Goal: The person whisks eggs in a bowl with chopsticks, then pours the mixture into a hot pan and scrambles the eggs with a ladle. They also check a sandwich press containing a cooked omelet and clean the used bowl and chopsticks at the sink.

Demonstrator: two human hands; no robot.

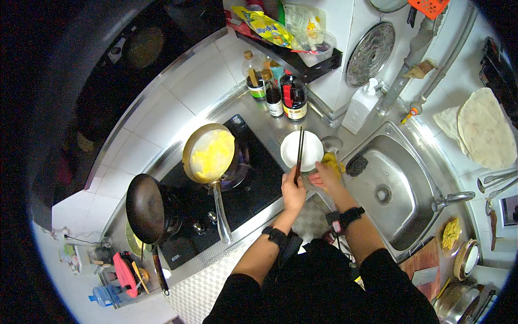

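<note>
A pair of dark chopsticks (300, 152) is held in my left hand (293, 192), their upper length lying across a white bowl (311, 150). My right hand (326, 177) is by the bowl's lower right rim, beside a yellow cloth (334, 164); its fingers look apart, with nothing seen in them. A metal ladle (332, 142) lies right of the bowl. On the cooktop, a light-coloured frying pan (187, 162) holds yellow egg (212, 156). A dark wok (145, 208) stands on the cooktop's left side.
Sauce bottles (273, 95) stand behind the bowl, below a black shelf (283, 58). A white pump bottle (360, 107) is near the steel sink (404, 202). At the lower right are a cleaver (425, 275) on a wooden board (419, 257) and a plate of yellow food (450, 235).
</note>
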